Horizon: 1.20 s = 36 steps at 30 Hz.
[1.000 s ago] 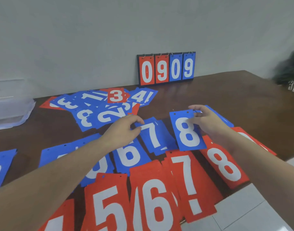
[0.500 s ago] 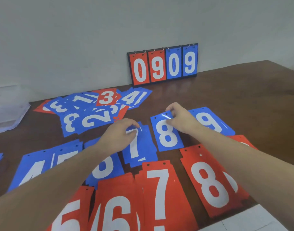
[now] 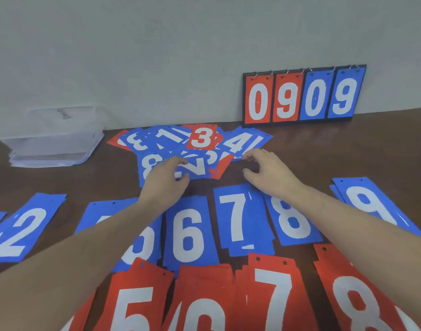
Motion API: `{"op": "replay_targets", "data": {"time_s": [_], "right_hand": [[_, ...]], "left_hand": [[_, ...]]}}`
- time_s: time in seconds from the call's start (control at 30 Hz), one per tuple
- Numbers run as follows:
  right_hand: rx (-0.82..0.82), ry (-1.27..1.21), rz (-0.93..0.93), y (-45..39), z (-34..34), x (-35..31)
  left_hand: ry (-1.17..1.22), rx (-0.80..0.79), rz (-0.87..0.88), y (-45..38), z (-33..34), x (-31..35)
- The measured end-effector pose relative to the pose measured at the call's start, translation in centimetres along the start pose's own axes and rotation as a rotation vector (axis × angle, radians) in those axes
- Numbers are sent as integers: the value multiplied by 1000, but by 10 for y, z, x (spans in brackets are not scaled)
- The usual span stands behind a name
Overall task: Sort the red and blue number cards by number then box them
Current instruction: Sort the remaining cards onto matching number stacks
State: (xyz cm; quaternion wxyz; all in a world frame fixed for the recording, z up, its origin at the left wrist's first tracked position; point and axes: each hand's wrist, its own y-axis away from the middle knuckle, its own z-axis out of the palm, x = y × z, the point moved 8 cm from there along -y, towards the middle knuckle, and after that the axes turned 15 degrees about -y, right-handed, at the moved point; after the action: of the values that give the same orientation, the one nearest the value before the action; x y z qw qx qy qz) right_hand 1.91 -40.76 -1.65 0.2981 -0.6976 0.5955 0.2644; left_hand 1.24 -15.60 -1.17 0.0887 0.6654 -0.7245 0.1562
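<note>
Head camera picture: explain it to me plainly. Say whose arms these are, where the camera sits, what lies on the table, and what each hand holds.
No machine here: a person wears the camera on the head, so it looks down along both bare arms. On the brown table lie sorted rows: blue cards 2, 6, 7, 8, 9, and nearer, red cards 5, 6, 7, 8. Further back lies an unsorted pile. A flip scoreboard reading 0909 leans on the wall, and a clear plastic box sits far left. The left hand grips a blue 2 card at the pile's edge. The right hand hovers beside the pile, fingers curled, seemingly holding nothing.
</note>
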Motion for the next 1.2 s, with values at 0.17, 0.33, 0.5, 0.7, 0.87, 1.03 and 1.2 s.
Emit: {"op": "replay_targets", "data": {"time_s": [0.17, 0.33, 0.5, 0.7, 0.87, 1.03, 1.2], "right_hand": [[54, 82, 2, -44, 18, -7], [121, 108, 57, -83, 7, 8], [79, 174, 178, -109, 4, 25], [-1, 279, 158, -111, 14, 43], [29, 218, 100, -103, 9, 36], [89, 40, 14, -90, 1, 21], [93, -400, -6, -71, -2, 9]], "left_hand": [[-183, -25, -165, -28, 9, -23], [-365, -245, -180, -40, 45, -30], [-361, -330, -153, -44, 49, -34], [-251, -230, -162, -40, 35, -34], [-201, -165, -161, -39, 26, -35], [-94, -62, -122, -36, 2, -21], [77, 20, -74, -30, -12, -13]]}}
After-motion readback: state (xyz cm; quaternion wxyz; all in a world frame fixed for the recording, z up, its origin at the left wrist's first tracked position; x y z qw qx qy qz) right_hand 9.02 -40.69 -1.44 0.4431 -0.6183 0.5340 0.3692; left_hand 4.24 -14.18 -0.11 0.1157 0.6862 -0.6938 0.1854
